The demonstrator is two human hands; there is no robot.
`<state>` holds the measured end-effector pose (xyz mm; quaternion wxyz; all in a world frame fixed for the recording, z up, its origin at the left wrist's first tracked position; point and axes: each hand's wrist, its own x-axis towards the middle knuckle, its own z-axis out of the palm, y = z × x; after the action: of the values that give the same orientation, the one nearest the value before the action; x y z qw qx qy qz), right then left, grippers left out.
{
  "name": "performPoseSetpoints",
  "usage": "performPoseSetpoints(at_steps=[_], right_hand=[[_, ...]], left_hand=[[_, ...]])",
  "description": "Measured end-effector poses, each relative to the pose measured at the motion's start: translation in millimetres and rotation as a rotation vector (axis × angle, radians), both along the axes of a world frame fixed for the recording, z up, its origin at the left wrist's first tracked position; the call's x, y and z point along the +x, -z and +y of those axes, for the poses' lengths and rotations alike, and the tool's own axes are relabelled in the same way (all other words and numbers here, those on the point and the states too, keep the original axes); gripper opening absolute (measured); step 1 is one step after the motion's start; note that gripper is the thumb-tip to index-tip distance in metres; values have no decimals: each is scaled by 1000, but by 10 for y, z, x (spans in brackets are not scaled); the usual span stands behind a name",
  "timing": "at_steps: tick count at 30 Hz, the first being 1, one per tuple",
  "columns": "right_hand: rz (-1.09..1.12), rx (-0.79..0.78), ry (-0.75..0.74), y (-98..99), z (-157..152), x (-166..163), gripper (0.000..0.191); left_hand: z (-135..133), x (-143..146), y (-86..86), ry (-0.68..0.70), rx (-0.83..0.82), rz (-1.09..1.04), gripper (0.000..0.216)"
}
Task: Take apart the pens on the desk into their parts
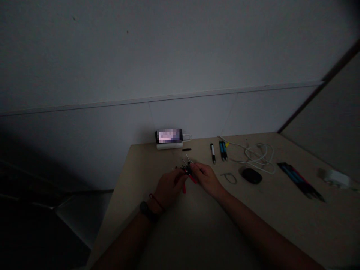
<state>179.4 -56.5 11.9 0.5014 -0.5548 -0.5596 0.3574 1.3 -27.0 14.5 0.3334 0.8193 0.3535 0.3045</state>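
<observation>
A pair of red-handled pliers with a black middle is between my two hands, above the table. Two thin, pale prongs point away from me at its far end. My right hand is closed around the right side of the pliers, thumb on top. On the left, my left hand has its fingers bent and pinched at the black middle part. Dim light and the fingers hide the details there. A small black piece lies on the table just beyond the prongs.
A lit phone leans on a white block by the wall. To the right lie a white pen, blue pens, a coiled white cable, a grey loop, a black mouse, more pens and a white adapter.
</observation>
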Motion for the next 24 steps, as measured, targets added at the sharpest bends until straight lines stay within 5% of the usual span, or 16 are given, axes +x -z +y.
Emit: performPoseSetpoints(at_steps=[6, 15, 24], right_hand=[[-31, 12, 11, 2, 17, -3, 59], [-8, 0, 22, -5, 9, 6, 57], [-8, 2, 47, -10, 19, 20, 58]], left_hand=[[6, -3, -11, 20, 12, 54, 38], [6, 11, 2, -56, -54, 15, 24], [13, -8, -4, 32, -5, 61, 29]])
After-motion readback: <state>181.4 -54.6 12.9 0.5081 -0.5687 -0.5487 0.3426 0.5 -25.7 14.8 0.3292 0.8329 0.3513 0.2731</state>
